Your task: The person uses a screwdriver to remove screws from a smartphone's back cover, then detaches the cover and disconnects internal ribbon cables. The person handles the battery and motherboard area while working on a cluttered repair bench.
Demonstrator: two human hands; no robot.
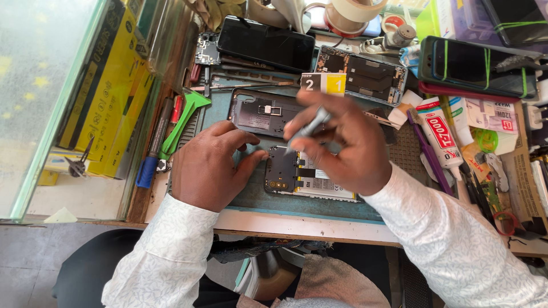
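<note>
An opened phone with its back removed lies on a blue-green work mat, its dark circuit cover and battery showing. My left hand rests on the mat at the phone's left edge, thumb touching it. My right hand holds a grey screwdriver with its tip pointing down at the phone's upper part. Just beyond lies the phone's detached dark back cover.
Other phones lie at the back: a black one, an opened one, and a banded one. A glue tube, a green pry tool, a blue-handled screwdriver and tape rolls crowd the bench. Yellow boxes stand left.
</note>
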